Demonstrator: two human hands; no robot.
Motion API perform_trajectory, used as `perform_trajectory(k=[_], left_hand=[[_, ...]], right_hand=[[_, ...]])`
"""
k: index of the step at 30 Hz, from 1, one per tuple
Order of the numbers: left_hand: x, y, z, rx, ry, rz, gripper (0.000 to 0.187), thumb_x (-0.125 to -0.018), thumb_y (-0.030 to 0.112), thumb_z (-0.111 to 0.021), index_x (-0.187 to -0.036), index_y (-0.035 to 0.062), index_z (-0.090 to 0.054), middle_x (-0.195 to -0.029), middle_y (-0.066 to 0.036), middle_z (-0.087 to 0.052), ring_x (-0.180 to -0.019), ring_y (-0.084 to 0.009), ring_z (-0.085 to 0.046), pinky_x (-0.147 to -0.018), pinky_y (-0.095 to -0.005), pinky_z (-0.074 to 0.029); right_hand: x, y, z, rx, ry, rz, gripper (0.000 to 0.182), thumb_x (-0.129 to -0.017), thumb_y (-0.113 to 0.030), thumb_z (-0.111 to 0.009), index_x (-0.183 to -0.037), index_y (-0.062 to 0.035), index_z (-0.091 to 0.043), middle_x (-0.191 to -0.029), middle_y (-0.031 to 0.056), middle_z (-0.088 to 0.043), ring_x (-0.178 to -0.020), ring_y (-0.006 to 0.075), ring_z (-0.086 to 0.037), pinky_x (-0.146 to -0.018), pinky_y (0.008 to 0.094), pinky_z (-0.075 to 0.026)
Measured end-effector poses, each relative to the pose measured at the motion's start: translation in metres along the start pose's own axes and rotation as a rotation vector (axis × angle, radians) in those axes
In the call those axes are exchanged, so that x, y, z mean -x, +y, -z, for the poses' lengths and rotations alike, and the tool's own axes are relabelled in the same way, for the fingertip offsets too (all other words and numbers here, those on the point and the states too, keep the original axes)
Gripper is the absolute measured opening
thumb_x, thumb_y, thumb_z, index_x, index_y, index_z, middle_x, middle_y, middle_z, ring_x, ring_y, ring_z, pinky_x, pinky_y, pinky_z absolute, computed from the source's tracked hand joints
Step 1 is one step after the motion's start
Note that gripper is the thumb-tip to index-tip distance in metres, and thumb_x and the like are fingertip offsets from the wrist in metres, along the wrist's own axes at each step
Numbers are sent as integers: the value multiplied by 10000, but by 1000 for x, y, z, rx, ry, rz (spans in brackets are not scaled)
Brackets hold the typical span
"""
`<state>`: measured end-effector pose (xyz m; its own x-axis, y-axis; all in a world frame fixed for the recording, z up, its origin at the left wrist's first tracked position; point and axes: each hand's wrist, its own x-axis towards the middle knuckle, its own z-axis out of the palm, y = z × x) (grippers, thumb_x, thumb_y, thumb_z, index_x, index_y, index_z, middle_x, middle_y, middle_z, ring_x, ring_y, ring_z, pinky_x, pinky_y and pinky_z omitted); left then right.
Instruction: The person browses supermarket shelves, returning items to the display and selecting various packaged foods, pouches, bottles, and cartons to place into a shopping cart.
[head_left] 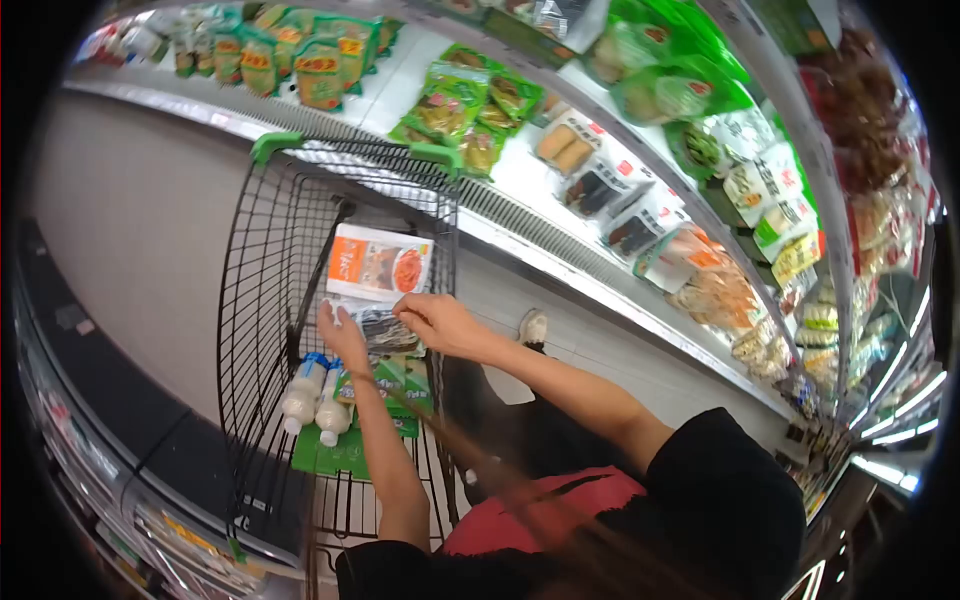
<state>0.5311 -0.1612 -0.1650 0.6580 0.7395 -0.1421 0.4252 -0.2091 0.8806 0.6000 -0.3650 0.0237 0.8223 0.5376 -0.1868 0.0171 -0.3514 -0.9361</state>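
Observation:
Both hands are inside the black wire cart (240, 290). A clear packet with dark, stringy contents (378, 325) lies between them. My left hand (343, 335) is at its left side, fingers apart. Bent fingers of my right hand (432, 322) pinch the packet's upper right edge. Just beyond lies an orange and white food packet (380, 262). Nearer to me are two bottles with pale contents (303, 395) and green packages (400, 385) on a green flat item (333, 455).
A refrigerated shelf (390, 95) with green bags (455, 105) and packed foods runs along the far and right sides. A dark shelf edge (150, 430) is at the left. My shoe (533, 326) shows on the floor right of the cart.

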Motion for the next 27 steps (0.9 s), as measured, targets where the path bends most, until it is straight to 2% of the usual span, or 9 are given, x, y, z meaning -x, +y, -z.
perform_trajectory(k=[3, 5, 7, 11, 14, 18, 20, 23, 27], left_hand=[[82, 176, -27, -81, -2, -315, 268, -929, 44, -542, -1185, -25, -580, -1167, -174, -571, -1044, -322, -565, -906, -422, -447], [136, 233, -66, -106, -62, -623, 224, -921, 35, -543, -1132, -17, -598, -1096, -164, -598, -1025, -338, -570, -887, -433, -445], [187, 258, -115, -5, -333, -647, 203, -906, 19, -544, -1096, -10, -609, -1028, -163, -615, -1009, -340, -575, -887, -429, -445], [288, 267, -248, 168, -911, -425, 237, -886, 0, -534, -1111, -17, -609, -1052, -178, -624, -992, -344, -595, -873, -414, -458], [360, 264, -366, 171, -1046, -633, 340, -851, -12, -564, -1190, -2, -593, -1125, -200, -626, -1060, -343, -606, -926, -388, -466], [442, 271, -500, 172, -1046, -892, 498, -793, 27, -604, -1282, 31, -515, -1157, -201, -605, -1027, -418, -580, -907, -476, -466], [467, 265, -556, 25, -1089, -861, 512, -781, 40, -620, -1282, 52, -517, -1172, -195, -603, -1033, -421, -577, -896, -483, -471], [495, 263, -592, -140, -1150, -743, 440, -770, 85, -641, -1207, 97, -591, -1143, -172, -640, -1038, -414, -588, -875, -490, -486], [498, 223, -596, 12, -1044, -656, 199, -787, 107, -669, -977, 83, -720, -976, -149, -696, -978, -373, -631, -862, -454, -500]], right_hand=[[71, 23, 69, -122, 195, -146, 202, -908, -150, -565, -995, 19, -634, -800, 204, -661, -727, 346, -648, -668, 423, -492], [114, 60, 112, -145, 338, -302, 216, -903, -163, -571, -1015, 8, -638, -823, 192, -674, -737, 309, -662, -685, 405, -504], [166, 102, 158, 11, 449, -428, 257, -886, -192, -592, -1051, -1, -640, -929, 187, -681, -803, 302, -671, -745, 402, -514], [262, 204, 255, 214, 627, -595, 354, -861, -199, -650, -1153, -3, -608, -1148, 205, -616, -904, 321, -666, -797, 387, -530], [315, 279, 339, 359, 845, -636, 374, -839, -137, -654, -1160, 40, -580, -1186, 249, -565, -974, 343, -632, -819, 389, -531], [352, 334, 446, 581, 1119, -368, 387, -825, -81, -621, -1183, 47, -550, -1228, 264, -539, -1120, 409, -544, -947, 428, -468], [362, 352, 486, 844, 1197, -260, 376, -809, -57, -614, -1165, 48, -557, -1243, 270, -531, -1146, 431, -517, -985, 446, -437], [371, 365, 529, 674, 928, -559, 344, -796, -41, -613, -1130, 26, -565, -1224, 294, -525, -1132, 446, -522, -930, 482, -460], [378, 392, 538, 679, 839, -371, 126, -835, -93, -603, -956, -70, -625, -899, 163, -625, -916, 401, -605, -856, 482, -486]])
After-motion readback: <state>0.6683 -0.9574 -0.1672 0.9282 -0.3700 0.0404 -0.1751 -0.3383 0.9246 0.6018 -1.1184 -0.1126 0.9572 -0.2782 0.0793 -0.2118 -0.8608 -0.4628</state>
